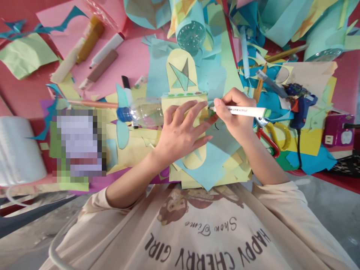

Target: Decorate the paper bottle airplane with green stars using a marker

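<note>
A clear plastic bottle with a blue cap lies sideways before me, its body wrapped in pale yellow paper. My left hand is closed over the wrapped part, fingers spread across it and thumb on the near side. Between the fingers and thumb of my right hand is a white acrylic marker with a green end. Its tip meets the paper's right edge, where a row of green and brown dots runs. A rounded yellow paper fin with a green star stands out from the far side.
Left lie a phone, several markers and a white device. A glue gun, scissors and a purple box are at right. Blue paper-wrapped bottles stand beyond, amid paper scraps.
</note>
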A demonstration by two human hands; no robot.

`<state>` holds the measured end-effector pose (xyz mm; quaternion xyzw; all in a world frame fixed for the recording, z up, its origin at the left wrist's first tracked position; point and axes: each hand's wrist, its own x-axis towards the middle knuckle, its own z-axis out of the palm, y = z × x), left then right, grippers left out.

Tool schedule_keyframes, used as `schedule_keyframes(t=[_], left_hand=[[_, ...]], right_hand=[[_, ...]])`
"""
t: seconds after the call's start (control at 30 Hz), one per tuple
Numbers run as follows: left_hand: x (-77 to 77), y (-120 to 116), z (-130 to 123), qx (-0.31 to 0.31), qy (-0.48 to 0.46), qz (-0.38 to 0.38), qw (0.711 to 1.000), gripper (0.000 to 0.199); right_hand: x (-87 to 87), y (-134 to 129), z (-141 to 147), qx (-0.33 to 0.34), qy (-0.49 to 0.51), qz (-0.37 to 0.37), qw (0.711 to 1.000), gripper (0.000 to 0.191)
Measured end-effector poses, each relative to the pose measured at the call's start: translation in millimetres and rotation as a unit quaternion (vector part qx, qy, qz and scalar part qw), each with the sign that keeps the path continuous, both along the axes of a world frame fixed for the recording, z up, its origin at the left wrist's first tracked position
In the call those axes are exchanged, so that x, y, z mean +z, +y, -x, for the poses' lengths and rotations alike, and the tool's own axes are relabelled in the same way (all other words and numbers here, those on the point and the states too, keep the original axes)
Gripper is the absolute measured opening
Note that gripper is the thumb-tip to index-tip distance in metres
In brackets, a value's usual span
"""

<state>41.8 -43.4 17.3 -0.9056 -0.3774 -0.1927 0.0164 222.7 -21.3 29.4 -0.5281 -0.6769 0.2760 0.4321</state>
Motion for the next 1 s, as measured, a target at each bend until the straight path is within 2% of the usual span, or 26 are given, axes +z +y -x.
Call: schedule_keyframes(t=[0.3, 0.47, 0.67, 1.0], left_hand=[[0.2, 0.5, 1.1, -0.008, -0.029, 0.041, 0.999, 0.035], [0.6, 1.1, 1.4, -0.006, -0.022, 0.025, 0.999, 0.036], [0.7, 1.4, 2.2, -0.007, -0.018, 0.041, 0.999, 0.036], [0.3, 1.9, 2.3, -0.011, -0.025, 0.030, 0.999, 0.036]], right_hand=[[-0.1, 0.8, -3.2, -0.003, -0.016, -0.010, 1.000, 0.030], [2.8, 1.7, -1.8, 0.001, -0.011, -0.005, 1.000, 0.031], [-0.6, 2.3, -3.6, -0.004, -0.005, 0.012, 1.000, 0.033], [-2.0, 2.9, -3.9, 0.003, -0.010, -0.006, 1.000, 0.033]])
